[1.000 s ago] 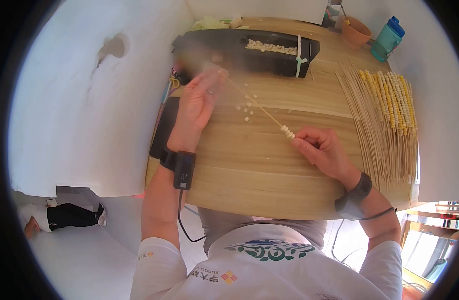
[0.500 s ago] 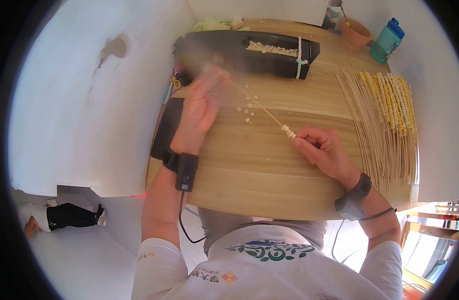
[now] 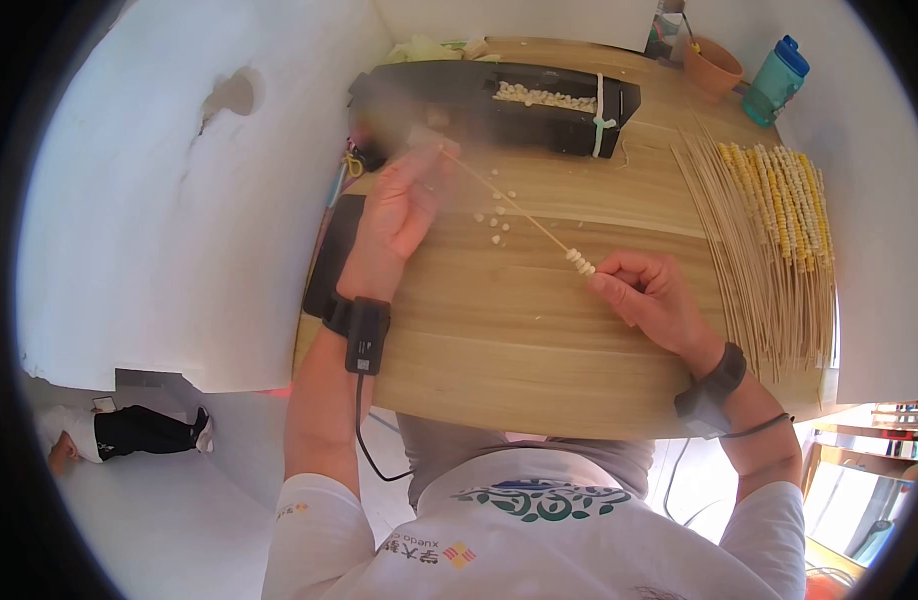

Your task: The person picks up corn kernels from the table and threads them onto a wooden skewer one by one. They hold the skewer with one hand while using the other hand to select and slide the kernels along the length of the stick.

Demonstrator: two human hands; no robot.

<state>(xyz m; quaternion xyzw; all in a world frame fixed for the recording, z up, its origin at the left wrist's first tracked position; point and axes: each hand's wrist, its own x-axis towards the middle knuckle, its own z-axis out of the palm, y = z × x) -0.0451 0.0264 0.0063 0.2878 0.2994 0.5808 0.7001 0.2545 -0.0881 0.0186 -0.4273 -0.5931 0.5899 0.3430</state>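
Note:
My right hand pinches the lower end of a thin wooden skewer, just behind several small cream, kernel-like pieces threaded on it. The skewer slants up and left to my left hand. There the fingers are closed together at its far tip. A hazy patch blurs those fingertips, so any small piece between them cannot be made out. Loose cream pieces lie on the table below the skewer. Beyond my left hand is a long black box, with more such pieces in its open slot.
On the right of the wooden table lie many bare skewers beside skewers filled with yellow and white pieces. A clay pot and a teal bottle stand at the back right. A dark flat object lies at left.
My right hand and the threaded pieces have shifted slightly right. My left wrist has moved a little left and up; its fingers stay at the skewer's tip.

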